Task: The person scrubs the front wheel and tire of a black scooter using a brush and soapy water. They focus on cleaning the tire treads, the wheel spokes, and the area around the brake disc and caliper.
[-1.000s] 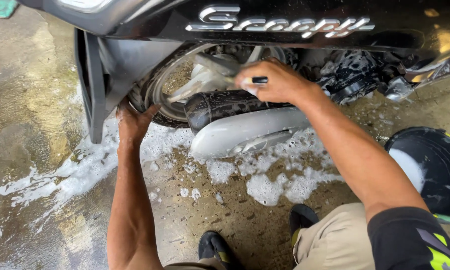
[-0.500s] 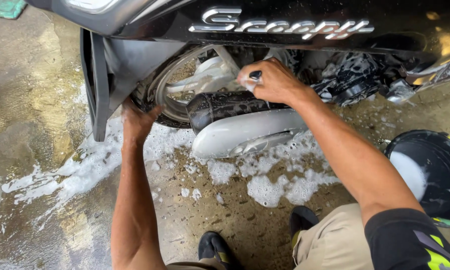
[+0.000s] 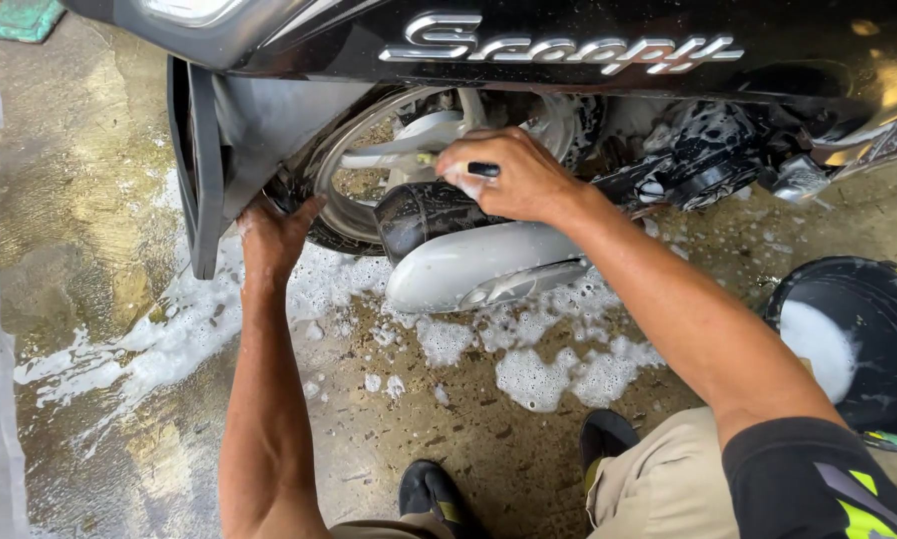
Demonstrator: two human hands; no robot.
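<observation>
A black scooter point(image 3: 568, 50) stands over a wet, soapy concrete floor. My right hand point(image 3: 503, 175) is closed around a small brush with a black handle point(image 3: 483, 169) and holds it against the silver rear wheel point(image 3: 354, 195), just above the black and silver exhaust point(image 3: 478, 265). My left hand point(image 3: 274, 235) rests flat on the rear tyre under the black mudguard point(image 3: 194, 170), fingers spread, holding nothing. Foam covers parts of the wheel and engine.
A black bucket point(image 3: 858, 339) with foam inside stands at the right by my knee. White suds point(image 3: 548, 374) lie on the floor under the exhaust and to the left. My black shoes point(image 3: 434, 494) are at the bottom. A green mat point(image 3: 24, 18) lies top left.
My right hand with the brush has shifted slightly left along the wheel. The view has drifted a little; my left hand stays on the tyre.
</observation>
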